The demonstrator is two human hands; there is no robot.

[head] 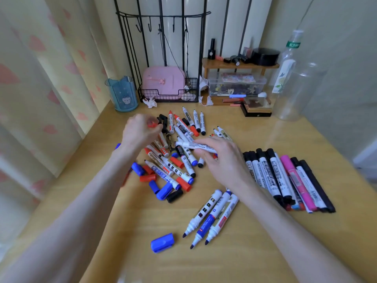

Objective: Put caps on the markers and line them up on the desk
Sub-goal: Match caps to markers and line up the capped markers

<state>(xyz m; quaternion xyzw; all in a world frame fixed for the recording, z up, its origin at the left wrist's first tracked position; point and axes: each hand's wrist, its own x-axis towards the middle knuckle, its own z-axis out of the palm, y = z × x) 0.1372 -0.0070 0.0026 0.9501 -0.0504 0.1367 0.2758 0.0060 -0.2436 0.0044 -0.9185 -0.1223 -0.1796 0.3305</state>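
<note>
Markers [179, 160] and loose caps [148, 177] lie heaped on the desk [146, 217], between and under both grips. The left grip [140, 131] curls round a red cap [152, 123], which is blurred. The right grip [222, 160] pinches a white marker [195, 146] held level, one end pointing toward the left grip. Just right of the right grip, capped markers [285, 176] lie side by side in a row. Nearer the person lie three uncapped blue markers [212, 215] and a blue cap [162, 242].

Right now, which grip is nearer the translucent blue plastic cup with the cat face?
Left. The left grip, pinching a red plastic cap, sits just right of and in front of the blue cup; the right grip, holding a white marker, is farther right.
</note>
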